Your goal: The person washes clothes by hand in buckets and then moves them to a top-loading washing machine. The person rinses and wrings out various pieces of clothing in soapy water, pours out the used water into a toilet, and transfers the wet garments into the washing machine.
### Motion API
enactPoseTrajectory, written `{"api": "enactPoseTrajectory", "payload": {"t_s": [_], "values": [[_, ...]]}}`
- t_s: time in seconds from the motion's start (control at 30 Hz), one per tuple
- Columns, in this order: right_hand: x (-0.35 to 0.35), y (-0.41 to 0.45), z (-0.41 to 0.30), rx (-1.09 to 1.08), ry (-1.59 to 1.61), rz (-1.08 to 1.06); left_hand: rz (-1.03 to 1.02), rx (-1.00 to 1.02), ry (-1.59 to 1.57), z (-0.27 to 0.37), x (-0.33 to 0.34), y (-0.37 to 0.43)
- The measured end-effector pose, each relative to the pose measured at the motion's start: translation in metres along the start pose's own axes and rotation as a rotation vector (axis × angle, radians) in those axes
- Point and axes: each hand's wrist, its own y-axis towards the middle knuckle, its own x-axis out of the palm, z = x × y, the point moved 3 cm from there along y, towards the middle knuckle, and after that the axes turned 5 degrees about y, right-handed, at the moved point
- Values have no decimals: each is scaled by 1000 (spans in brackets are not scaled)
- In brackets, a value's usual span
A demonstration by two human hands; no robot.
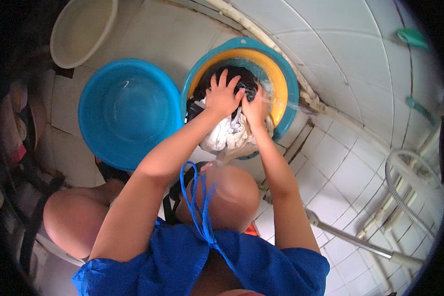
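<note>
In the head view, a yellow plastic basin (284, 86) sits inside a larger teal tub (294, 111), upper centre. Dark wet cloth (227, 74) and white and cream cloth (222, 137) lie in it, the pale cloth bulging over the near rim. Spread-fingered, my left hand (223, 94) presses on the dark cloth. My right hand (256, 107) rests beside it at the edge of the dark and pale cloth; whether its fingers grip any is hidden. A thin stream of water (292, 104) comes from the right and meets my right hand.
A blue plastic basin (131, 114) stands directly left of the tub. A whitish basin (84, 33) is at the upper left. Along the tiled wall runs a white pipe (255, 27). At the right are a coiled metal hose (401, 201) and a metal-shafted handle (355, 238).
</note>
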Motion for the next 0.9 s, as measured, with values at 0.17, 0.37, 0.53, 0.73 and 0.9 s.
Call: {"api": "enactPoseTrajectory", "payload": {"t_s": [0.17,0.37,0.53,0.73,0.9], "values": [[9,25,-4,185,-217,-83,-100,-45,10,-13,28,42],[14,51,14,303,-169,-135,-230,-21,45,-11,26,63],[-8,49,46,-6,140,-28,-71,92,-62,5,-12,47],[-91,-64,-12,-229,328,-59,62,662,-165,9,-53,-53],[-92,-123,-7,-166,67,15,132,640,-1,11,-52,-72]]}}
